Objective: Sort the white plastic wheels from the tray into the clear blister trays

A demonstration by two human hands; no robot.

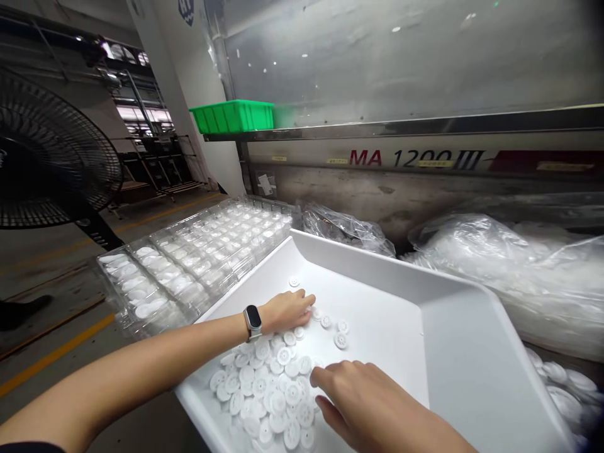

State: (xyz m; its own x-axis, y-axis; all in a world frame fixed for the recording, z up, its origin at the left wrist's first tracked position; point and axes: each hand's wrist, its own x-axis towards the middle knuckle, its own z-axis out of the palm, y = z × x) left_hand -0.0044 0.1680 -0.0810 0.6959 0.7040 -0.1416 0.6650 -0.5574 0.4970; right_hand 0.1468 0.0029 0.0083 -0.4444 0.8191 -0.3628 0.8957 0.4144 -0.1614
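Note:
A heap of small white plastic wheels (278,396) lies in the near left part of a large white tray (453,308). My left hand (287,311), with a smart band (253,319) on its wrist, is past the heap. Its fingers curl down around a white wheel that is mostly hidden under the fingertips. Several loose wheels (340,340) lie just right of that hand. At the heap's right edge is my right hand (361,396), palm down, its thumb and forefinger apart beside the wheels. Nothing shows between them.
Left of the tray, clear compartment trays (207,251) hold white parts. Clear plastic bags (509,270) lie behind and to the right, with more white discs (566,390) below. A green bin (233,117) sits on a machine ledge; a black fan (47,151) stands far left.

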